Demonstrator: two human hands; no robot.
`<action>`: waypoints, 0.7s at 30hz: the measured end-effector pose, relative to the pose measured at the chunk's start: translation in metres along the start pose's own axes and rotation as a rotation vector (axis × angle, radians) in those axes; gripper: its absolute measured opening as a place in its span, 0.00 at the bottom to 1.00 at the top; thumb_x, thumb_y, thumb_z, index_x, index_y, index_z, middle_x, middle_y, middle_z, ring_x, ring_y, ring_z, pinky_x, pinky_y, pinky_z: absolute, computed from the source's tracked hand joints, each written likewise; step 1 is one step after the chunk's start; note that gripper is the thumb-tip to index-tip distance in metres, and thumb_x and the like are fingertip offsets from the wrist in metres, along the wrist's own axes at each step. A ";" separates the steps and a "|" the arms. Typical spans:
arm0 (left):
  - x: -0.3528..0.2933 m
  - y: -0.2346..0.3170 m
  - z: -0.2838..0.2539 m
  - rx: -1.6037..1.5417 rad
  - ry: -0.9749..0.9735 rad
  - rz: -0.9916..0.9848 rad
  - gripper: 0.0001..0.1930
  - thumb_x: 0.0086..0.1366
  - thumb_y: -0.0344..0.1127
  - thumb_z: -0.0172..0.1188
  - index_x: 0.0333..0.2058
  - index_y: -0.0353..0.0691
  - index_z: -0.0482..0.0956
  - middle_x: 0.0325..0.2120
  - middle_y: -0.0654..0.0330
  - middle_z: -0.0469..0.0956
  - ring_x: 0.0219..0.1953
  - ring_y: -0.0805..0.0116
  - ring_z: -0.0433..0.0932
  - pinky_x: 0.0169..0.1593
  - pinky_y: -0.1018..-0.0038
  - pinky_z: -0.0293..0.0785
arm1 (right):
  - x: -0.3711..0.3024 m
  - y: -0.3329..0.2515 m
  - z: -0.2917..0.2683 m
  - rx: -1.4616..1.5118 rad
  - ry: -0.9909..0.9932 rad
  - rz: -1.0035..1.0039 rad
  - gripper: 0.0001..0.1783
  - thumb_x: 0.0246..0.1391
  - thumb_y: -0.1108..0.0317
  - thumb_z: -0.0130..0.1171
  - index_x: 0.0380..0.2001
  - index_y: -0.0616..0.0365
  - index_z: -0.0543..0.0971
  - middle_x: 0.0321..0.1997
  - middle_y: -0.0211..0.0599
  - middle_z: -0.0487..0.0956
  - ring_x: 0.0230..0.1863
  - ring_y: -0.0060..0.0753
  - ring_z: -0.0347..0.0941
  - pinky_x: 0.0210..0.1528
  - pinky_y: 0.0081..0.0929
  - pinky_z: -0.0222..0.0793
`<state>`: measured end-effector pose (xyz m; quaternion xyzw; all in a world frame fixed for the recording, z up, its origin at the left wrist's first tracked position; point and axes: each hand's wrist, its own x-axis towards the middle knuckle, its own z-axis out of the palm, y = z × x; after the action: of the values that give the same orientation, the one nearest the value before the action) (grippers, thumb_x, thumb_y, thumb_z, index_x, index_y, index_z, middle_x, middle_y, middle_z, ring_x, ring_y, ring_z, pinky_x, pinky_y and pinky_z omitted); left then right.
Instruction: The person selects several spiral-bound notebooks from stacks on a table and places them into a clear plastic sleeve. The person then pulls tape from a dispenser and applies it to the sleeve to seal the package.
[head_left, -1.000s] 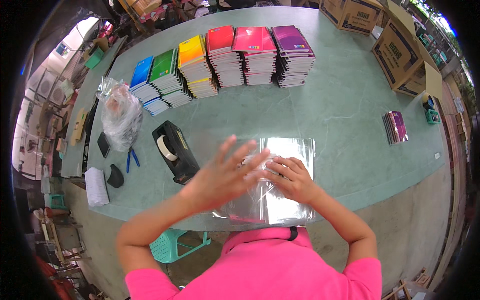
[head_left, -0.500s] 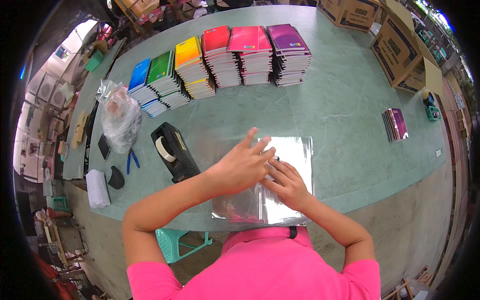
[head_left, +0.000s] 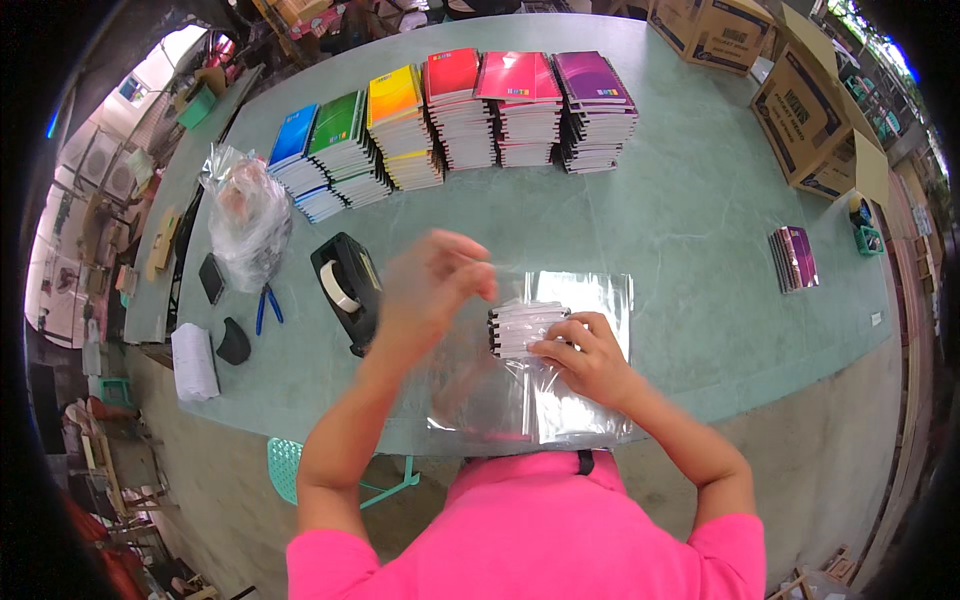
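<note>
A small stack of spiral-bound notebooks (head_left: 518, 330) rests on clear plastic film (head_left: 480, 405) in front of me, its white page edges and black binding showing. Over its right end my right hand (head_left: 595, 362) is closed, fingers bent against the stack and film. My left hand (head_left: 436, 285) is raised left of the stack, beside the black tape dispenser (head_left: 350, 300) with its roll of pale tape. Its fingers are curled toward the thumb and blurred by motion; anything between them is too small to make out.
Piles of spiral notebooks (head_left: 460, 120) in several colours line the far side. At left are a plastic bag (head_left: 247, 215), blue-handled pliers (head_left: 267, 308), a phone (head_left: 211, 278) and a white roll (head_left: 194, 362). Cartons (head_left: 800, 120) and a small purple notebook stack (head_left: 794, 259) stand at right.
My left hand has lifted away from my right hand, up and to the left, uncovering the notebook stack. My right hand stays at the stack. The view has shifted slightly.
</note>
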<state>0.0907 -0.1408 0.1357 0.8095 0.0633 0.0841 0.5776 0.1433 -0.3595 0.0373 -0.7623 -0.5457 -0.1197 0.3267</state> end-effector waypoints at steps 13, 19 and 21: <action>-0.031 -0.069 0.057 0.427 0.197 0.568 0.25 0.43 0.34 0.68 0.44 0.51 0.75 0.49 0.53 0.66 0.52 0.55 0.62 0.56 0.61 0.56 | 0.017 0.005 -0.009 0.200 -0.067 0.134 0.17 0.33 0.71 0.66 0.33 0.51 0.79 0.35 0.28 0.72 0.36 0.37 0.64 0.39 0.30 0.64; -0.027 -0.064 0.044 0.070 0.087 0.129 0.36 0.43 0.40 0.71 0.52 0.40 0.66 0.45 0.53 0.70 0.47 0.59 0.68 0.50 0.65 0.64 | 0.011 0.002 0.004 0.389 0.006 0.301 0.19 0.34 0.71 0.67 0.36 0.53 0.78 0.35 0.33 0.72 0.39 0.39 0.66 0.41 0.30 0.65; -0.024 -0.067 0.047 -0.045 0.014 -0.041 0.37 0.42 0.41 0.71 0.52 0.38 0.66 0.43 0.53 0.71 0.45 0.60 0.70 0.48 0.68 0.67 | 0.020 -0.004 0.006 0.385 0.175 0.446 0.22 0.33 0.70 0.69 0.38 0.54 0.77 0.35 0.34 0.71 0.40 0.40 0.67 0.42 0.30 0.65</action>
<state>0.0768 -0.1672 0.0554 0.7943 0.0821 0.0793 0.5967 0.1464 -0.3402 0.0450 -0.7740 -0.3474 -0.0049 0.5293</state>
